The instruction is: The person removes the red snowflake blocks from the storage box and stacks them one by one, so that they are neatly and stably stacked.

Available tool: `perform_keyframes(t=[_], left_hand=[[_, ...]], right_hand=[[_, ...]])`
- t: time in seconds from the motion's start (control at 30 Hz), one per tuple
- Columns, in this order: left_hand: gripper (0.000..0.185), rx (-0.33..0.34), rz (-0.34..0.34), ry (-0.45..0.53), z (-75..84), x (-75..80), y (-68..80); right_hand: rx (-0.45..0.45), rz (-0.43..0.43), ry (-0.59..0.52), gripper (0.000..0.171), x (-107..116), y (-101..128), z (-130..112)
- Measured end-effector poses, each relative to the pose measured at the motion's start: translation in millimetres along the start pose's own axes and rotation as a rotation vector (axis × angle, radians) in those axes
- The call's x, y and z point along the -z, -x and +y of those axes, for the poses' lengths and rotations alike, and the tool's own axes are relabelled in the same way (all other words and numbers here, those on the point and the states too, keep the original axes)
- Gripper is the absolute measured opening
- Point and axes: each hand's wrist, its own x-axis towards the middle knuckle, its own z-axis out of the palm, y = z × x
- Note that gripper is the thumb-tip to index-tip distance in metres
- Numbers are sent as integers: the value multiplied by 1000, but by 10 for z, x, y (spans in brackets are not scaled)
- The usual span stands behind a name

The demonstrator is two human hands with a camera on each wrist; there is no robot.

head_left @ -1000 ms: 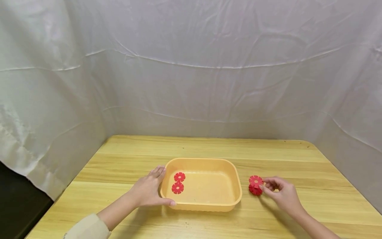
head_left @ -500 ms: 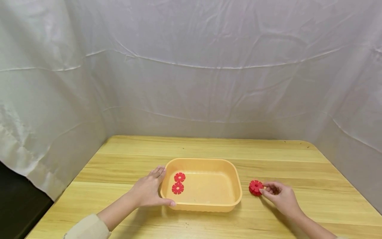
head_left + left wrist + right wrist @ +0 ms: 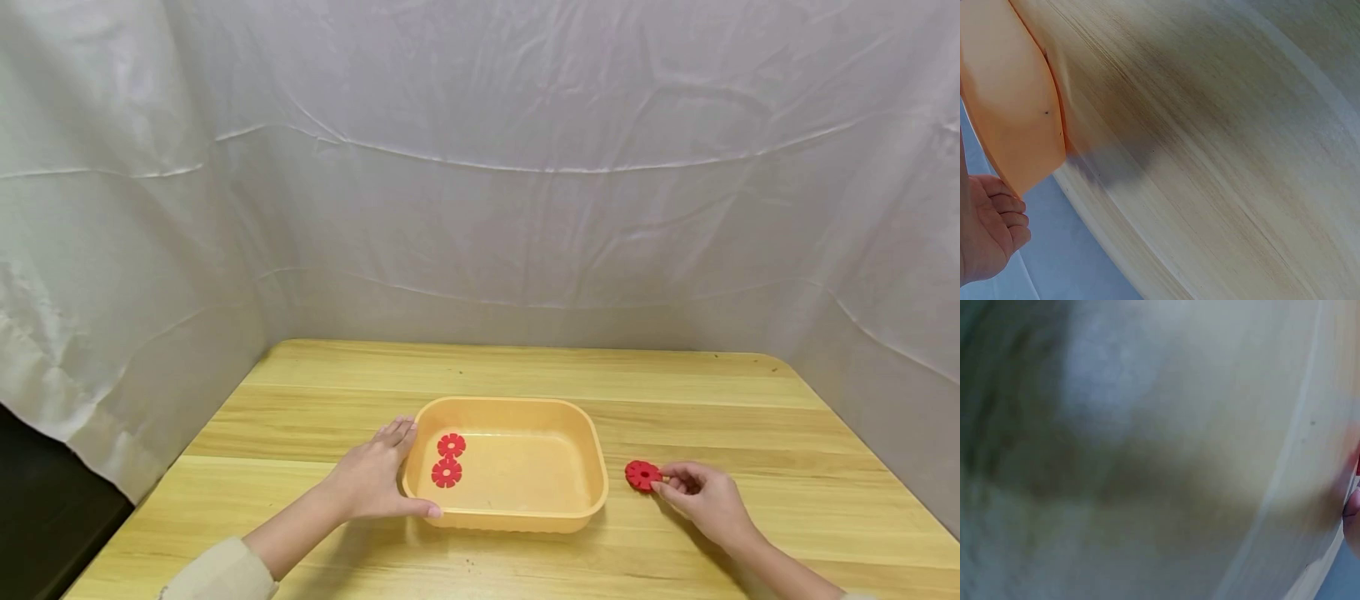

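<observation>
An orange-yellow plastic tub [image 3: 517,521] stands on the table. My left hand [image 3: 378,479] holds its left end, thumb on the front rim and fingers along the left wall. In the left wrist view, curled fingertips [image 3: 1015,219] meet the tub's lower corner. Inside the tub, at the left, two red notched discs [image 3: 452,445] with center holes lie edge to edge. To the right of the tub, my right hand [image 3: 705,496] pinches a thicker-looking red notched disc [image 3: 643,476] by its right edge, low over the table. The right wrist view catches only a fingertip [image 3: 1352,515] and a red sliver.
The light wood table [image 3: 360,383] has rounded far corners. Pale grey cloth [image 3: 525,233] hangs behind it and along both sides. A black surface [image 3: 45,508] shows below the cloth at the far left.
At the right, the upper red disc has come down over the red piece below it, so they now appear as one disc. My right hand has lowered slightly. The left hand and tub stay put.
</observation>
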Motion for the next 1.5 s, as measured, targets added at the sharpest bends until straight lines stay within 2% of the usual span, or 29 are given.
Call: perform_keyframes(t=[0.2, 1.13, 1.5], left_hand=[[115, 0, 1, -3, -7, -4, 0], [116, 1, 14, -21, -12, -9, 8], [116, -4, 12, -22, -9, -9, 6]], right_hand=[[38, 22, 1, 14, -29, -1, 15], [-14, -10, 54, 16, -22, -14, -5], [-10, 3, 48, 17, -23, -15, -3]])
